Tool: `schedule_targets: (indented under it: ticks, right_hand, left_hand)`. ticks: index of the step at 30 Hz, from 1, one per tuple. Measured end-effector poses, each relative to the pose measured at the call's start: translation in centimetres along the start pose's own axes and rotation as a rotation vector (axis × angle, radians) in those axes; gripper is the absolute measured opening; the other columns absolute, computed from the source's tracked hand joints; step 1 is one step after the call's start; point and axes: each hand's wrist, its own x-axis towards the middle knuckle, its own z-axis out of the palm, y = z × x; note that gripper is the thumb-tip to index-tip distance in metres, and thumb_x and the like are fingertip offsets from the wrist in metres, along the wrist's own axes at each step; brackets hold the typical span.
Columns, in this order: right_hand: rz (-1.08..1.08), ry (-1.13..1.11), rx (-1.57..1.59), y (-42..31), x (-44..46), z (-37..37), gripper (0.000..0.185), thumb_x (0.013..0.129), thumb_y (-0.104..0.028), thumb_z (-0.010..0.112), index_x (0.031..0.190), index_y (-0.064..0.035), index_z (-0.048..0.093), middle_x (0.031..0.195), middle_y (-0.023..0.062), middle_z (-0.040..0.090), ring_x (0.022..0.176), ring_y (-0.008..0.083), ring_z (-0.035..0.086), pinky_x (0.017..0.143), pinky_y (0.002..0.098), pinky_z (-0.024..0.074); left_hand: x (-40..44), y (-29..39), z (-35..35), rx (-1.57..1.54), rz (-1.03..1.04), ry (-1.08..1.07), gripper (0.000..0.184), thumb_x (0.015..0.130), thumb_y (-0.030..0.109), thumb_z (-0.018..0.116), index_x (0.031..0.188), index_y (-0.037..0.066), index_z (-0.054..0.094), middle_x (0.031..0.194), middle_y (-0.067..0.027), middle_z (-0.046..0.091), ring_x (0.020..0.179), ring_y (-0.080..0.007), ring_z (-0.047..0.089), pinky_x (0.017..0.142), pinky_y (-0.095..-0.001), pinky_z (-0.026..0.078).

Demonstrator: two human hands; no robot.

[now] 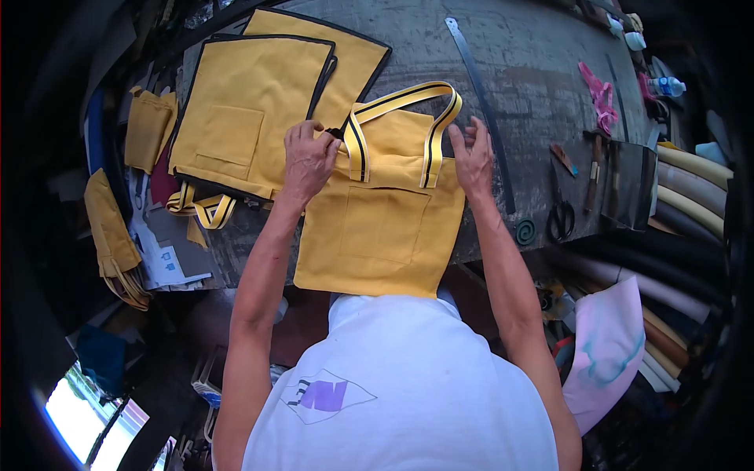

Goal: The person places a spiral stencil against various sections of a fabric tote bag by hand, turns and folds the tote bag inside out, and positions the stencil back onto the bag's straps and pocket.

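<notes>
A yellow bag (381,235) with a front pocket lies at the table's near edge, its striped handle (416,93) looped over its top. My left hand (311,161) is at the bag's upper left corner, its fingers closed on the edge there beside a bit of black trim. At the upper right corner, my right hand (473,157) has its fingers apart and holds nothing. Yellow panels with black edging (243,102) lie stacked to the left, one bearing a square pocket. Striped straps (206,210) stick out below them.
A long metal ruler (481,98) lies right of the bag. Further right are black scissors (561,216), a hammer (594,169), a green coil (525,231) and pink straps (603,102). Rolls of material (691,196) fill the right side. Folded yellow pieces (110,224) lie far left.
</notes>
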Motion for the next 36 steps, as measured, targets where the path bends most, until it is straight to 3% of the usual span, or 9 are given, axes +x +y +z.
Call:
schedule_targets:
  ticks: [6,9,14,17,18,20,24,30,36]
  right_hand:
    - [0.101,-0.317,0.268,-3.7,6.7,0.6,0.062,0.086,-0.019,0.074,0.138,0.0047,0.05,0.113,0.0112,0.065,0.099,0.0191,0.064,0.086,0.0329,0.0524]
    - [-0.197,-0.545,0.556,-10.8,-0.8,-4.4,0.055,0.086,-0.011,0.071,0.137,0.0,0.053,0.111,0.0098,0.066,0.097,0.017,0.064,0.087,0.0314,0.0522]
    - [-0.599,-1.415,-0.126,-5.4,-13.8,-8.3,0.04,0.086,-0.007,0.068,0.125,-0.007,0.063,0.109,0.012,0.067,0.107,0.0298,0.064,0.088,0.0383,0.0524]
    - [-0.693,-1.11,-0.195,-4.5,-13.3,-8.8,0.025,0.087,-0.002,0.067,0.112,-0.0049,0.068,0.106,0.0111,0.067,0.097,0.032,0.066,0.084,0.0395,0.0542]
    - [-0.388,-1.083,-0.074,-7.9,-11.0,-9.4,0.019,0.088,0.001,0.065,0.106,-0.0011,0.069,0.101,0.0128,0.068,0.086,0.0305,0.068,0.075,0.0372,0.0555]
    - [-0.437,-0.631,-0.049,-8.7,-6.1,-8.1,0.015,0.09,-0.001,0.063,0.104,0.0018,0.069,0.093,0.0133,0.07,0.082,0.0242,0.069,0.071,0.0347,0.0547]
    - [-0.533,-0.155,-0.291,-2.3,4.6,0.5,0.034,0.086,-0.021,0.074,0.111,0.0008,0.067,0.096,0.0165,0.068,0.085,0.0344,0.069,0.079,0.0437,0.0548]
    - [-0.291,-0.665,-0.361,-0.7,6.7,3.7,0.034,0.082,-0.021,0.071,0.109,-0.0008,0.067,0.089,0.0173,0.07,0.09,0.035,0.07,0.082,0.0463,0.0542]
    - [-0.354,-0.452,-0.191,-4.6,5.3,-1.8,0.021,0.085,-0.012,0.062,0.101,-0.0002,0.067,0.111,0.0166,0.068,0.098,0.0274,0.067,0.083,0.0384,0.0525]
  left_hand:
    - [1.2,1.5,-0.6,-0.079,0.044,-0.002,0.014,0.091,0.019,0.066,0.096,0.007,0.071,0.107,-0.0121,0.062,0.108,-0.0292,0.056,0.1,-0.0453,0.037]
    - [2.1,1.9,-3.5,-0.782,-0.344,0.012,0.022,0.101,0.02,0.056,0.11,0.003,0.067,0.111,-0.0103,0.067,0.108,-0.0222,0.061,0.1,-0.0376,0.044]
    - [1.7,2.3,-4.5,-1.082,-0.465,-0.013,0.028,0.107,0.021,0.05,0.12,0.0,0.063,0.113,-0.0082,0.069,0.109,-0.0161,0.064,0.098,-0.0305,0.048]
    - [0.6,4.3,-1.8,-0.813,-0.332,-0.134,0.027,0.101,0.023,0.059,0.118,0.002,0.064,0.107,-0.0115,0.069,0.105,-0.0232,0.065,0.095,-0.0348,0.049]
    - [0.3,5.4,-1.3,-0.698,-0.273,-0.199,0.028,0.099,0.024,0.062,0.118,0.003,0.064,0.106,-0.0121,0.069,0.105,-0.0249,0.065,0.095,-0.0367,0.048]
    - [-0.6,7.2,0.3,-0.202,0.075,-0.184,0.034,0.093,0.03,0.068,0.116,0.005,0.065,0.103,-0.0133,0.067,0.107,-0.028,0.062,0.101,-0.0421,0.04]
    - [-1.9,11.8,-1.9,0.095,0.096,-0.458,0.043,0.085,0.03,0.074,0.12,0.007,0.062,0.114,-0.0101,0.067,0.117,-0.0267,0.056,0.106,-0.0447,0.033]
    - [-8.6,13.8,-2.3,-0.015,0.047,-0.04,0.032,0.081,0.005,0.069,0.112,0.004,0.062,0.101,-0.0079,0.059,0.105,-0.0255,0.055,0.101,-0.0438,0.035]
    - [-11.4,13.8,-2.5,0.006,-0.013,-0.035,0.029,0.077,0.003,0.063,0.106,0.003,0.066,0.101,-0.0087,0.058,0.105,-0.027,0.054,0.098,-0.0439,0.038]
